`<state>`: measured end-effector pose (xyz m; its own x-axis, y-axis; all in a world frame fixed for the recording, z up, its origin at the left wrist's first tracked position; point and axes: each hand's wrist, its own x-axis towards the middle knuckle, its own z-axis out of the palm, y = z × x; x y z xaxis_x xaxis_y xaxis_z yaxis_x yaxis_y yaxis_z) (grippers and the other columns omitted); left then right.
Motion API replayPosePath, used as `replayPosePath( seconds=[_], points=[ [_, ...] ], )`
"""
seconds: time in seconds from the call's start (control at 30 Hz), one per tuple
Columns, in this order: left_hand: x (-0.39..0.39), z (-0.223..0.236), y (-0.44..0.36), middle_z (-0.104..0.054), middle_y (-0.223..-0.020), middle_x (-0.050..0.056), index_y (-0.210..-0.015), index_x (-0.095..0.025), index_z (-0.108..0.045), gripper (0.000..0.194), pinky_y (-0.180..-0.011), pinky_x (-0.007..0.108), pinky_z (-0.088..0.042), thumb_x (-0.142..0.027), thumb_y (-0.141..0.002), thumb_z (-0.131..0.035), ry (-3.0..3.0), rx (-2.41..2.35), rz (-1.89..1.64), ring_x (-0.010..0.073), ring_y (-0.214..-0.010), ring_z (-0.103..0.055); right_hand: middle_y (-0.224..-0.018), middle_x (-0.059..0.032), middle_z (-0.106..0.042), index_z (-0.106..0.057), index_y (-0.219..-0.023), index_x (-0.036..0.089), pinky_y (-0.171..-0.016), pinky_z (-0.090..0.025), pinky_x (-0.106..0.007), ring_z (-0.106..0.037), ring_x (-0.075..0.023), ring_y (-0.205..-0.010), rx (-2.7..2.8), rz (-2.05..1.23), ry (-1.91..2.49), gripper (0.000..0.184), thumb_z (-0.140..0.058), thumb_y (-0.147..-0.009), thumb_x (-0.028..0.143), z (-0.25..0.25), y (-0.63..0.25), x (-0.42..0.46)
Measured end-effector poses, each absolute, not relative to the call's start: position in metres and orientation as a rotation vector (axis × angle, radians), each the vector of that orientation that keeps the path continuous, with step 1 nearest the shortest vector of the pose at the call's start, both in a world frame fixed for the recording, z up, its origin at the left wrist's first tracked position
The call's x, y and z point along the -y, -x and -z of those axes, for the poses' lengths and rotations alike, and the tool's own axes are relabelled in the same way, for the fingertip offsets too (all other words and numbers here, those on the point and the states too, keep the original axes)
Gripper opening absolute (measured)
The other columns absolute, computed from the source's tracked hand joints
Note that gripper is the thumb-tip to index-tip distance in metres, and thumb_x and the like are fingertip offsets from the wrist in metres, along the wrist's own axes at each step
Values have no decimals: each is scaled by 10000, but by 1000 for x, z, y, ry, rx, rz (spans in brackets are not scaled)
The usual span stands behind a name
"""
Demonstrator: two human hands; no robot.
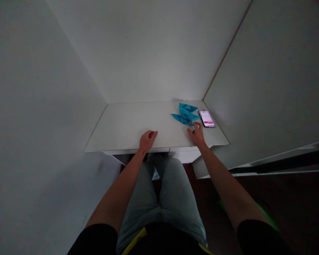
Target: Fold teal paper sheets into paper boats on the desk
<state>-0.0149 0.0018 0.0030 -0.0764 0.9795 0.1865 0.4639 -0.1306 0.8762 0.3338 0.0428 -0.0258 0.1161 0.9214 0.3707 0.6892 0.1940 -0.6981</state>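
Blue folded-paper boats point(186, 114) lie just ahead-left of right hand point(197, 135); fingertips touching nearest boat, grip apart. Left hand point(147, 140) curled, empty, well apart on white worktop point(127, 124).

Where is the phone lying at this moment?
In the head view the phone lies at the white desk's far right, beside the right wall, just right of the blue folded papers and beyond the right hand.

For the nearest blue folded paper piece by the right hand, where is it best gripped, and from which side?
Probably at its near pointed tip, coming from the table's front edge with the right hand, whose fingertips already reach that end. The nearest blue paper piece lies flat on the white table, with two more behind and a phone to its right.
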Motion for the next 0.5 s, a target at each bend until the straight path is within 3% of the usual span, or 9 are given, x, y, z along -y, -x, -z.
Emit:
replayPosePath(
  seconds=[0.13, 0.27, 0.37, 0.5],
  points=[
    [-1, -3, 15, -730, -817, 39, -880, -207, -727, 418, -756, 306, -463, -600, -986, -632, -1640, -1565, -1155, 187, -753, -639, -1551, -218, -482, -705, -1404, 182, -915, -648, -501, -595, -148, -657, 1574, -342, 1550, 527, -616, -942, 420, 29, -335, -44],
    [-1, -4, 15, -737, -820, 45, -856, -217, -732, 383, -742, 316, -465, -582, -963, -685, -1629, -1575, -1152, 199, -745, -633, -1506, -228, -604, -767, -1305, 156, -1004, -622, -556, -655, -213, -737, 1617, -360, 1604, 465, -601, -937, 386, 27, -333, -52],
    [-1, -4, 14, -749, -840, 52, -840, -228, -738, 357, -738, 328, -472, -566, -951, -717, -1635, -1586, -1139, 209, -745, -637, -1473, -216, -663, -748, -1343, 150, -1041, -602, -567, -700, -284, -899, 1668, -316, 1601, 492, -603, -922, 358, 27, -328, -52],
    [-2, -4, 12, -757, -858, 60, -846, -234, -753, 317, -757, 342, -489, -534, -948, -734, -1681, -1587, -1115, 217, -754, -644, -1528, -211, -628, -711, -1391, 149, -923, -630, -507, -677, -242, -812, 1668, -316, 1530, 515, -583, -952, 387, 23, -322, -44]
  ],
)
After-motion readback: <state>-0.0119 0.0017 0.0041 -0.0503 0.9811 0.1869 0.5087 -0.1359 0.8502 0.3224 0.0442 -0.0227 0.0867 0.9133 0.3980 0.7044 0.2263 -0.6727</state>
